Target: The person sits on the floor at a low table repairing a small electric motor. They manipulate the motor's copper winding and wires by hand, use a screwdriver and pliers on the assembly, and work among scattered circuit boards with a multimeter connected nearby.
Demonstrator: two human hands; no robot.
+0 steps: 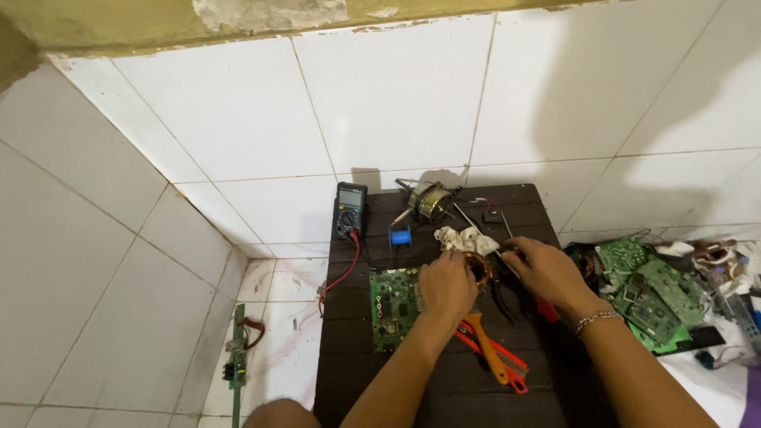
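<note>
Both forearms came up from the bottom of the frame and met near the middle, over a dark slatted wooden table (444,396). Left hand (446,287) sat knuckles-up with the fingers curled down onto a round coil of copper-brown winding wire (480,269), so it looked clamped on that coil, though the fingertips were hidden. Right hand (547,271), with a silver chain bracelet (598,319) on the wrist, was angled in from the right, fingers pinched around a thin metal rod (502,255) just beside the coil; couldn't tell what kind of tool it was.

Coil sat mid-frame, between the two hands. Just left of the left hand lay a green rectangular circuit board (393,307). Below the hands was an orange-handled utility knife (487,349) across red-handled pliers (507,366). Up top on the table: a black handheld multimeter (351,208) with a red lead, a small blue spool (400,236), a crumpled white rag (462,238) and a brass-coloured fan motor (430,200). Right edge had a heap of green scrap boards (650,293).
</note>
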